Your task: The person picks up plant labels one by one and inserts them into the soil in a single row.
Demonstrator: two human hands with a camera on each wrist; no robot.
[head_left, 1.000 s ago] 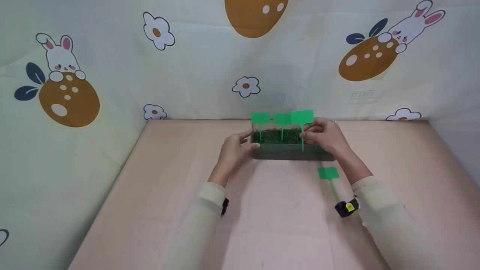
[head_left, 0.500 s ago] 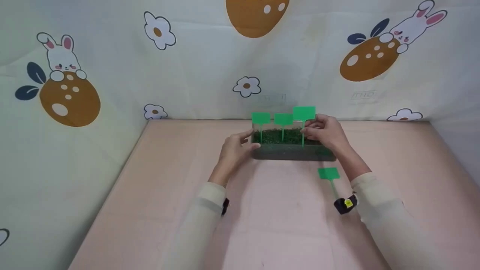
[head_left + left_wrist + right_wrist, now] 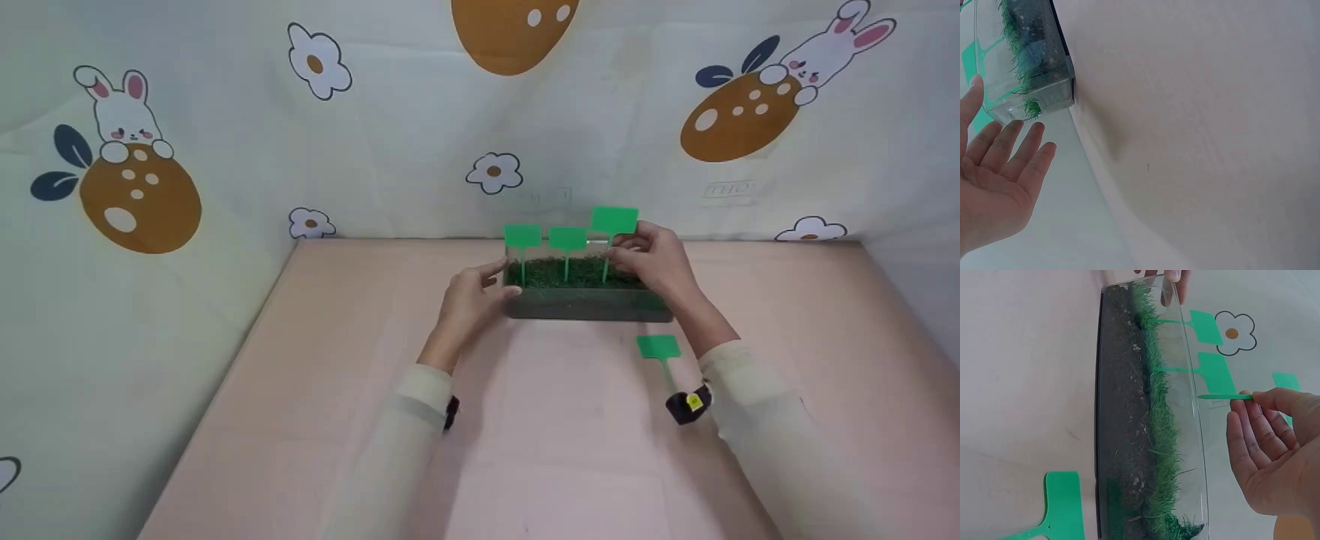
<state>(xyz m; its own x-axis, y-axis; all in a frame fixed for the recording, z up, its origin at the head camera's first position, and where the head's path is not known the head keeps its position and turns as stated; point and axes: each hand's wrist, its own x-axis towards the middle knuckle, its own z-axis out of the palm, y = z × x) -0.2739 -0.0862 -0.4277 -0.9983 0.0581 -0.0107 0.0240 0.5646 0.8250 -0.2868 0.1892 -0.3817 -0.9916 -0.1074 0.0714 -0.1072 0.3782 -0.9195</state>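
Observation:
A clear rectangular planter box (image 3: 589, 306) with dark soil and green grass (image 3: 1159, 416) stands near the table's back edge. Two green plant labels (image 3: 523, 235) (image 3: 568, 238) are upright in its grass. My left hand (image 3: 471, 300) holds the box's left end, thumb at the front corner and fingers against the end wall. With thumb and fingertips, my right hand (image 3: 1275, 444) pinches the stem of another green plant label (image 3: 615, 220). Its pointed tip hangs above the grass, near the box's rim in the right wrist view.
One more green plant label (image 3: 658, 347) lies on the pink tabletop (image 3: 555, 420) in front of the box, its stem partly hidden by the right wrist camera (image 3: 688, 405). A patterned cloth wall (image 3: 405, 135) rises directly behind the table.
My right hand has lifted the pinched plant label up and slightly right, so its tip is now above the grass rather than before the box's front wall. My left hand has stayed put.

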